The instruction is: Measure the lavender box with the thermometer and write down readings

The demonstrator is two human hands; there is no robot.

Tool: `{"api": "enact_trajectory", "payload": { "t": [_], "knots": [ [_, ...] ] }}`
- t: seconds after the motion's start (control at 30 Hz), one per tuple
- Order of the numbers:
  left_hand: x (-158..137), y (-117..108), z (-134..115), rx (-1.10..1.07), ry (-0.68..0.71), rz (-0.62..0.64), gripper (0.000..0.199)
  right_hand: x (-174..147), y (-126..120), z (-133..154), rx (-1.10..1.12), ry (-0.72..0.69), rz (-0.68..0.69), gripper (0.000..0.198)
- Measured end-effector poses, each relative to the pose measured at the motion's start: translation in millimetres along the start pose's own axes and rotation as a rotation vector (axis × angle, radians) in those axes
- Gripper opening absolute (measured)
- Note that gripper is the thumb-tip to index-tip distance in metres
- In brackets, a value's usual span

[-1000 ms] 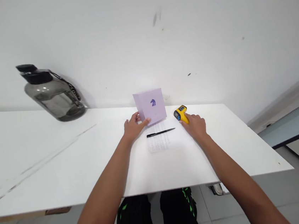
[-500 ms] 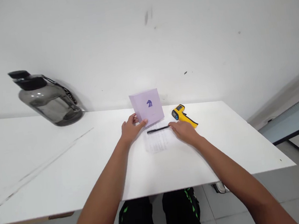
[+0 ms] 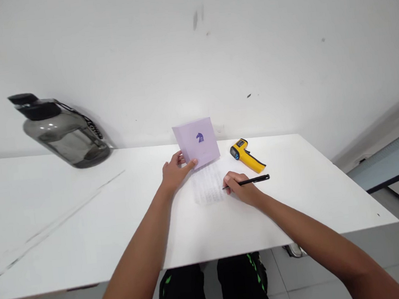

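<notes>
My left hand (image 3: 178,171) grips the lower left corner of a light purple folded card (image 3: 201,144), thumb in front and fingers behind. The card is tilted up and bears a dark purple horse-head print. Between the fingers of my right hand (image 3: 241,187) is a black pen (image 3: 254,180), its tip pointing left and its back end sticking out to the right. Below the card, a white sheet with rows of writing (image 3: 207,186) lies on the table; the pen tip is at its right edge. Whether the tip touches the paper I cannot tell.
A yellow and black infrared thermometer gun (image 3: 248,156) lies just beyond my right hand. At the back left stands a large grey translucent bottle (image 3: 66,135) with a black lid and strap. The white table (image 3: 85,218) meets a white wall behind.
My right hand has moved nearer to me and turned the pen from lying flat above the writing into a writing grip. My left hand and the card have hardly moved.
</notes>
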State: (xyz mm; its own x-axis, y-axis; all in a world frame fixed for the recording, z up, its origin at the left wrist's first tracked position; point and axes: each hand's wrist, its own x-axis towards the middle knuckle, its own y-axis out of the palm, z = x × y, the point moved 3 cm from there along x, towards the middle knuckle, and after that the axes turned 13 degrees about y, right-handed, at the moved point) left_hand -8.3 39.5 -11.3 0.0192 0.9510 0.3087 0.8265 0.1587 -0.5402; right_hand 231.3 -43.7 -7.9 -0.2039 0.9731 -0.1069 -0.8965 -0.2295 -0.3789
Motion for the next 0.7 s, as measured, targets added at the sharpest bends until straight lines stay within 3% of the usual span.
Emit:
{"api": "enact_trajectory", "payload": {
  "t": [0.1, 0.7],
  "knots": [
    [-0.6, -0.1, -0.3, -0.042, -0.027, -0.005, 0.073, 1.2, -2.5, -0.3, -0.035, 0.018, -0.100, 0.045],
    [-1.3, 1.2, 0.3, -0.041, -0.018, -0.008, 0.072, 6.0, -1.0, -6.3, -0.083, -0.013, -0.054, 0.039]
  ]
}}
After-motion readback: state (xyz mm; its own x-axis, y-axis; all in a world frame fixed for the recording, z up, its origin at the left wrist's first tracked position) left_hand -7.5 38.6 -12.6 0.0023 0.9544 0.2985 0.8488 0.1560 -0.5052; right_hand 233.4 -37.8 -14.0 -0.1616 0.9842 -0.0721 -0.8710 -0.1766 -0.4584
